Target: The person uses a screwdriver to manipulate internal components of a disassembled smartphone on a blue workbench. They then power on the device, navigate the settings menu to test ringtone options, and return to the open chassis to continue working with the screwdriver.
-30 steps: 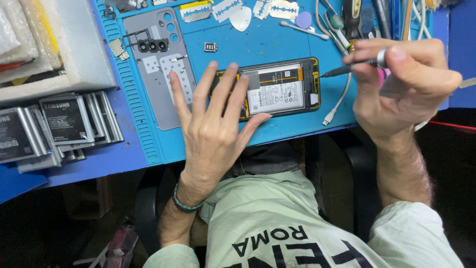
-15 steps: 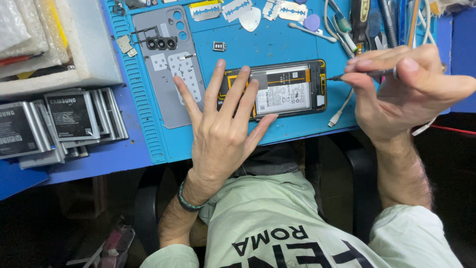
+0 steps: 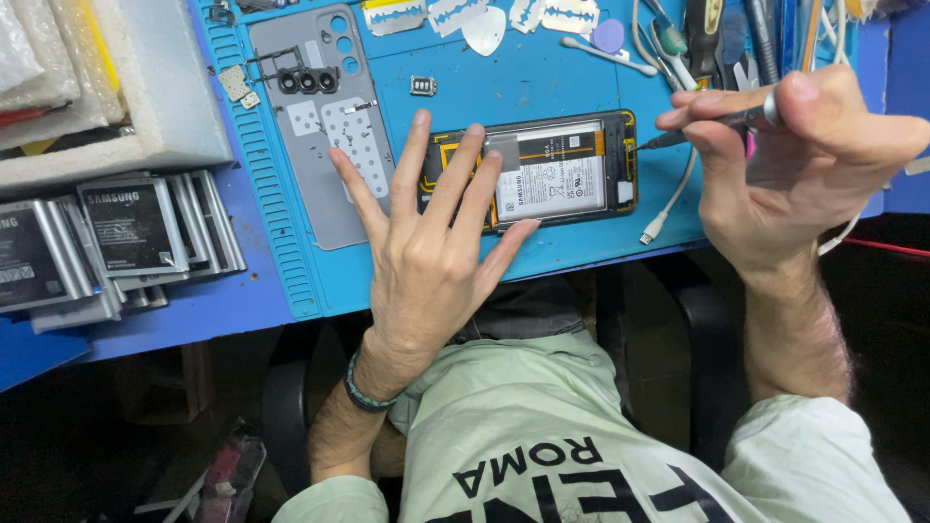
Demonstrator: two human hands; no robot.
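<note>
Opened phone point(image 3: 552, 174) under left fingers point(image 3: 465, 174) (spread flat).

opened phones point(image 3: 542, 169): 1, centre
grey back covers point(image 3: 325, 116): 1, at 10 o'clock of phone
razor blades point(image 3: 397, 15): 4, at 12 o'clock
loose batteries point(image 3: 131, 228): stack at 9 o'clock, count unclear
screwdrivers point(image 3: 712, 121): 1, at 3 o'clock
hands: 2, left hand point(image 3: 431, 261), right hand point(image 3: 790, 169)
</note>
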